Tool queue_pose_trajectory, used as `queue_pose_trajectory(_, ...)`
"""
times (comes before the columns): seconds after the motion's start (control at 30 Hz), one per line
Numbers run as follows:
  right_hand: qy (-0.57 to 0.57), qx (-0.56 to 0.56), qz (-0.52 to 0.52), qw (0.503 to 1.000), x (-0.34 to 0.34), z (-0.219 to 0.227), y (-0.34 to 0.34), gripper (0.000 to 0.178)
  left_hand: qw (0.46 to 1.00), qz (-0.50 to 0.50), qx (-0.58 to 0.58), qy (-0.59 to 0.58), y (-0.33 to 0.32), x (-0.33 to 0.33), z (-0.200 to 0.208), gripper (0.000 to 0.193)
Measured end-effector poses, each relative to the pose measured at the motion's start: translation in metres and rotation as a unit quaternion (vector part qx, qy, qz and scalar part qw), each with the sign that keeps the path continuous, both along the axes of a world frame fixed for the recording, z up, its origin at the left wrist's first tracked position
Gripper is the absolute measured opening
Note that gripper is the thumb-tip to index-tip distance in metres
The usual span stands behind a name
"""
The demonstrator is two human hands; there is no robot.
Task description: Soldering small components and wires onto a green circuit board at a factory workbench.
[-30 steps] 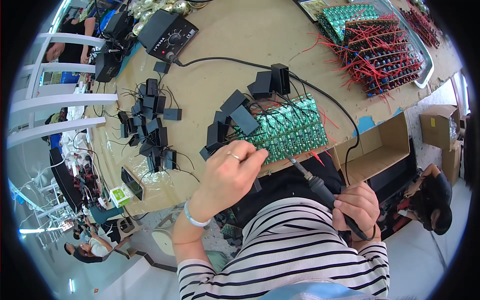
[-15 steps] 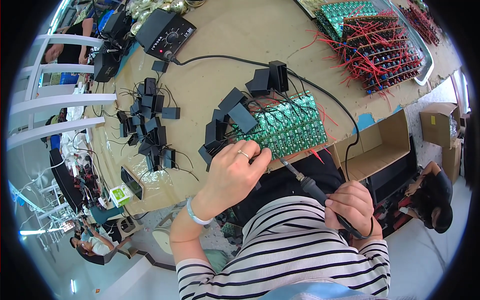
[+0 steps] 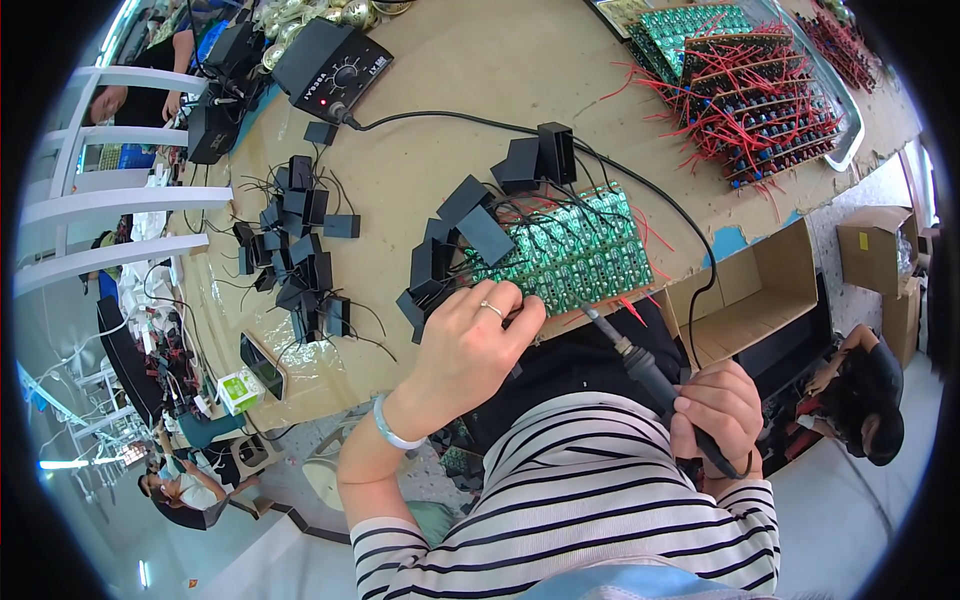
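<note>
A green circuit board panel [image 3: 590, 243] lies near the table's front edge, rows of small parts across it. Black plastic cases [image 3: 486, 236] hang on by black wires along its left and far sides. My left hand [image 3: 478, 335] is closed in a pinch at the panel's near left corner; what its fingers hold is hidden beneath them. In my right hand [image 3: 718, 408] is a soldering iron [image 3: 650, 377], gripped by its black handle. Its metal tip points up and left, close to the panel's near edge; whether it touches cannot be told.
Loose black cases with wires [image 3: 300, 250] are heaped on the left. A black soldering station [image 3: 332, 68] stands behind, its cable [image 3: 640, 170] arching over the table. Stacked boards with red wires [image 3: 755, 105] sit far right. An open cardboard box [image 3: 755, 295] is below the right edge.
The soldering iron and my right hand have shifted a little right, drawing the tip away from my left fingertips. My left hand stays almost in place at the panel's corner.
</note>
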State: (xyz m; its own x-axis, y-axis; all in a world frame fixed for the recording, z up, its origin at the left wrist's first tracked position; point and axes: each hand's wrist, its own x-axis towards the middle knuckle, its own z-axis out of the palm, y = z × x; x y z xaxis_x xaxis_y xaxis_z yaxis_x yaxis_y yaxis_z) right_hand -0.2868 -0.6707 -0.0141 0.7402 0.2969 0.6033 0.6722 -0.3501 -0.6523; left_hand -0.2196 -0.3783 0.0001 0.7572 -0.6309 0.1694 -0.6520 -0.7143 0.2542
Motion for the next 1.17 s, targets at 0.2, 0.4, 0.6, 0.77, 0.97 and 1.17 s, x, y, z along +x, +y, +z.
queue_pose_trajectory(0.2, -0.004, -0.001, -0.010, 1.000, 0.003, 0.000, 0.000, 0.025, 0.999, 0.002, 0.029, -0.015, -0.001, 0.001, 0.003, 0.027)
queue_pose_trajectory(0.4, -0.005, 0.001, -0.014, 1.000, 0.002, -0.002, -0.002, 0.024, 0.999, 0.005, 0.040, -0.021, -0.005, 0.001, 0.004, 0.029)
queue_pose_trajectory(0.6, -0.001, 0.001, -0.002, 1.000, 0.005, 0.003, 0.003, 0.023, 0.997, 0.037, 0.045, -0.041, 0.001, -0.006, 0.014, 0.032)
queue_pose_trajectory(0.77, -0.014, -0.004, -0.063, 0.998, -0.005, 0.002, 0.001, 0.010, 0.969, 0.196, -0.099, -0.113, 0.011, -0.003, 0.041, 0.033)
queue_pose_trajectory(0.97, -0.027, 0.010, -0.048, 0.998, 0.001, 0.000, 0.005, 0.010, 0.925, 0.313, 0.019, -0.214, 0.140, 0.042, 0.005, 0.031)
queue_pose_trajectory(1.17, -0.017, 0.001, -0.055, 0.998, 0.001, 0.005, 0.010, 0.008, 0.906, 0.372, -0.194, -0.060, 0.161, 0.056, -0.015, 0.012)
